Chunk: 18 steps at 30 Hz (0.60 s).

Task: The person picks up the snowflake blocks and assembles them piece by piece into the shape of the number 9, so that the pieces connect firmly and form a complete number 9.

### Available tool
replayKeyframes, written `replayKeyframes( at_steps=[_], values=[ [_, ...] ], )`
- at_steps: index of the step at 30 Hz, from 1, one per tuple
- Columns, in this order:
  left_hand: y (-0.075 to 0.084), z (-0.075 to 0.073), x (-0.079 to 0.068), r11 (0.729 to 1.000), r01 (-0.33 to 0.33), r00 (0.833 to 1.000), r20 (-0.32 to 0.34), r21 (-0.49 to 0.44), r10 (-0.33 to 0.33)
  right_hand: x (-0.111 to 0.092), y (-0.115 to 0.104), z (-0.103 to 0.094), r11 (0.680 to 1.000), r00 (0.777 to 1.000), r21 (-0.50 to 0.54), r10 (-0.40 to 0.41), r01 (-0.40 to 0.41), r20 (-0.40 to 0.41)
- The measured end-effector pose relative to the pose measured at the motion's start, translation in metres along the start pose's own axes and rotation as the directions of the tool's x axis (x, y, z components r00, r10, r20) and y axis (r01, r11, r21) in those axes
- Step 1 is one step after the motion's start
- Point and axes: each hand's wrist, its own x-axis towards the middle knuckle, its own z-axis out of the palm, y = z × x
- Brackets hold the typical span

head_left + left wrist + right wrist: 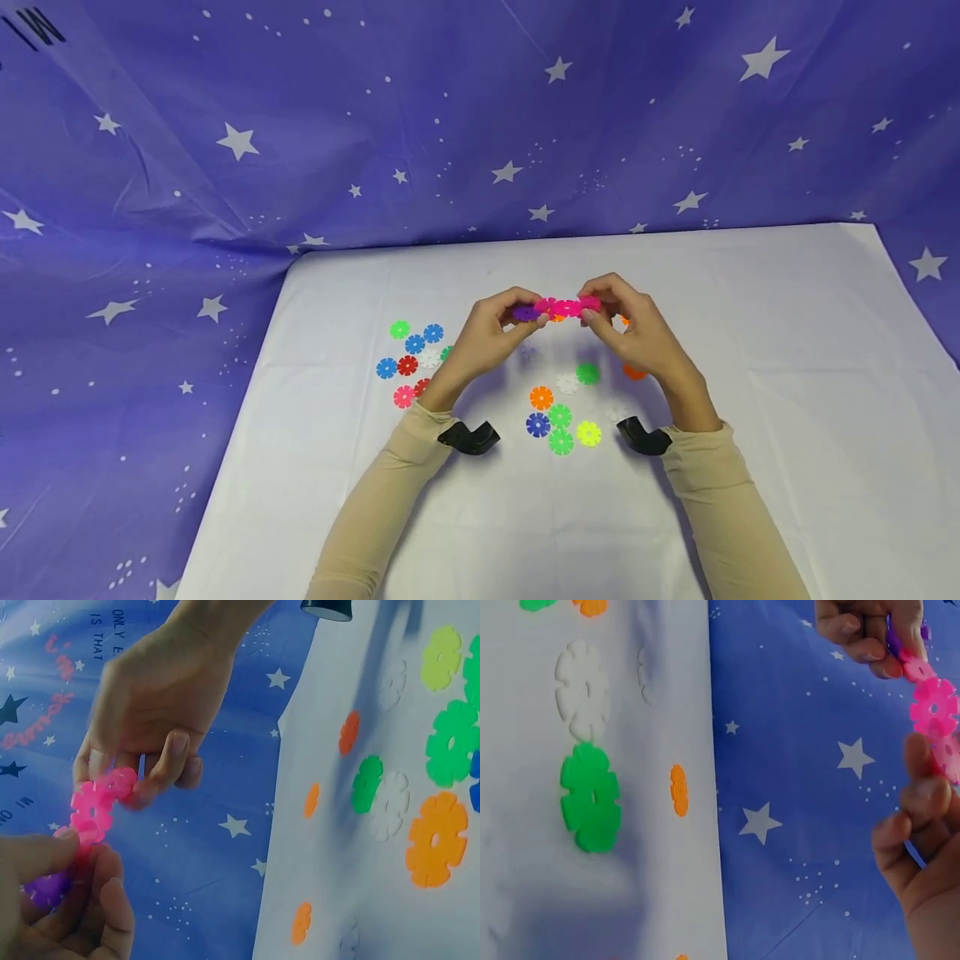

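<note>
A short chain of pink snowflake discs [567, 308], notched plastic pieces slotted together, is held up above the white table between both hands. At its left end is a purple disc [527, 313]. My left hand [491, 335] pinches the chain near the purple and pink discs, its thumb in front. With thumb and fingers, my right hand [637, 333] pinches the pink disc at the right end. In the right wrist view the middle pink disc [934, 707] shows between the hands, and the fingers partly cover the discs at both ends.
On the white tabletop [787, 350], loose discs lie in a left group with a blue disc [386, 367] and a red disc [407, 365]. Nearer the middle are an orange disc [542, 397], a yellow disc [588, 433] and several others. A purple star-patterned cloth [450, 125] hangs behind.
</note>
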Motion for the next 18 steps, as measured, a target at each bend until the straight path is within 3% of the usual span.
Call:
replayKeyframes(
  at_steps=[4,10,18],
  values=[
    [0.000,0.002,-0.001,0.999,-0.043,0.999,0.014,-0.033,0.044,0.001,-0.004,0.001,1.000,0.999,0.010,0.010,-0.011,0.046],
    [0.000,0.005,-0.001,0.998,-0.069,0.997,0.016,-0.010,0.070,0.002,-0.001,0.004,0.998,1.000,-0.059,0.007,-0.006,0.026],
    [0.000,0.004,-0.001,0.998,-0.070,0.997,0.029,-0.012,0.070,-0.005,0.026,0.003,0.998,0.999,-0.045,0.032,-0.031,0.011]
  ],
)
